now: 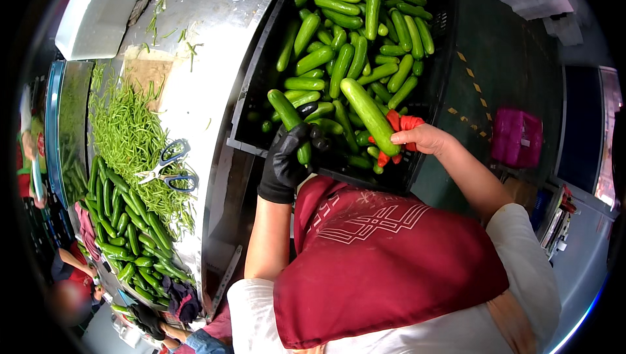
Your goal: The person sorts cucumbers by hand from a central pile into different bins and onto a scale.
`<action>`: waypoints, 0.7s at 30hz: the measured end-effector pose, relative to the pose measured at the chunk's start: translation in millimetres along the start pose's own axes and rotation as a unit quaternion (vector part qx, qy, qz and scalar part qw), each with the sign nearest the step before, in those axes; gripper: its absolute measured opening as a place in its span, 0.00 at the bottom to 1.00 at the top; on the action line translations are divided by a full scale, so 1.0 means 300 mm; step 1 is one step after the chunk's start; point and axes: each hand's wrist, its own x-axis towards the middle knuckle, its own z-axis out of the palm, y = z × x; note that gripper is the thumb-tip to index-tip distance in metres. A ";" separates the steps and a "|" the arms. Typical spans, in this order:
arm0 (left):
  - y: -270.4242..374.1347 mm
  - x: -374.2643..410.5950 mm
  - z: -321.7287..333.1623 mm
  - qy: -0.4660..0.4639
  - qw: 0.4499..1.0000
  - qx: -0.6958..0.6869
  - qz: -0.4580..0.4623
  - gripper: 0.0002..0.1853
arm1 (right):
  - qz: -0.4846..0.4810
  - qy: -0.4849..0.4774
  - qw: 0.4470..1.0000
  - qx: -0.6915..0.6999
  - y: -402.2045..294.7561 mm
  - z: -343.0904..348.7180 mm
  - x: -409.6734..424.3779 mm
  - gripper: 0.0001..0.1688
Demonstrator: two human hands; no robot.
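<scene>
A black plastic crate (442, 26), heaped with cucumbers (364, 60), stands before me. My left hand (287, 158), in a black glove, is closed round a darker green cucumber (285, 109) above the crate's near left part. Over the near right part, my right hand (415, 134) grips a larger, paler green cucumber (369, 114) near its lower end. Red material wraps some of the right hand's fingers, while the thumb is bare. The two held cucumbers are apart from each other.
Left of the crate, a metal table (215, 26) bears thin green chillies or beans (127, 134), blue-handled scissors (168, 165), more cucumbers (132, 227) and a white box (105, 6). Other people work at far and lower left. A magenta container (517, 137) stands at right.
</scene>
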 end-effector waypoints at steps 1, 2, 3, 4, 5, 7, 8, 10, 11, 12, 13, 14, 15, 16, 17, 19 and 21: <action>0.000 0.003 0.004 -0.011 1.000 0.007 0.002 0.24 | -0.003 -0.009 1.000 0.022 -0.006 0.005 0.006 0.30; -0.001 0.008 0.007 -0.022 1.000 0.014 0.004 0.24 | -0.005 -0.018 0.999 0.044 -0.013 0.009 0.013 0.31; -0.003 0.011 0.008 -0.032 0.999 0.021 0.005 0.25 | -0.007 -0.026 0.997 0.068 -0.018 0.010 0.018 0.32; -0.002 0.012 0.014 -0.043 0.999 0.018 0.005 0.25 | 0.006 -0.034 0.995 0.091 -0.022 0.005 0.021 0.34; 0.000 0.015 0.015 -0.044 0.999 0.012 -0.004 0.25 | -0.004 -0.035 0.994 0.105 -0.017 0.000 0.031 0.36; 0.011 0.012 0.010 -0.045 0.999 0.001 -0.019 0.25 | -0.021 -0.041 0.990 0.131 -0.005 0.014 0.065 0.42; 0.005 0.010 0.012 -0.044 0.999 -0.002 -0.010 0.25 | -0.024 -0.019 0.992 0.124 -0.007 0.031 0.069 0.42; -0.005 0.002 0.014 -0.039 0.999 -0.004 0.024 0.25 | -0.052 -0.017 0.998 0.032 -0.049 0.096 0.094 0.35; -0.005 -0.005 0.006 -0.073 0.997 0.004 0.037 0.25 | -0.067 -0.021 0.997 -0.015 -0.064 0.131 0.105 0.31; -0.021 0.002 -0.005 -0.045 0.997 -0.009 0.056 0.25 | -0.073 -0.034 0.995 -0.064 -0.074 0.154 0.119 0.27; -0.022 -0.005 -0.003 -0.015 0.996 -0.022 0.080 0.25 | -0.069 0.001 0.990 -0.120 -0.099 0.203 0.137 0.22; 0.023 -0.030 0.046 -0.031 0.997 -0.025 0.070 0.24 | -0.106 0.025 0.976 -0.188 -0.124 0.255 0.159 0.19; 0.042 -0.036 0.003 -0.051 0.945 0.253 0.202 0.23 | -0.148 0.042 0.955 -0.255 -0.152 0.319 0.190 0.16; 0.060 -0.042 -0.041 0.003 0.804 0.489 0.337 0.22 | -0.201 0.083 0.931 -0.294 -0.164 0.387 0.218 0.12; 0.104 -0.068 -0.026 0.042 0.756 0.531 0.381 0.21 | -0.171 0.078 0.927 -0.325 -0.203 0.446 0.245 0.13; 0.201 -0.154 0.021 0.070 0.872 0.365 0.318 0.19 | -0.229 0.037 0.897 -0.377 -0.240 0.564 0.301 0.13; 0.293 -0.240 -0.015 0.048 0.960 0.144 0.234 0.18 | -0.229 0.006 0.904 -0.360 -0.253 0.683 0.372 0.13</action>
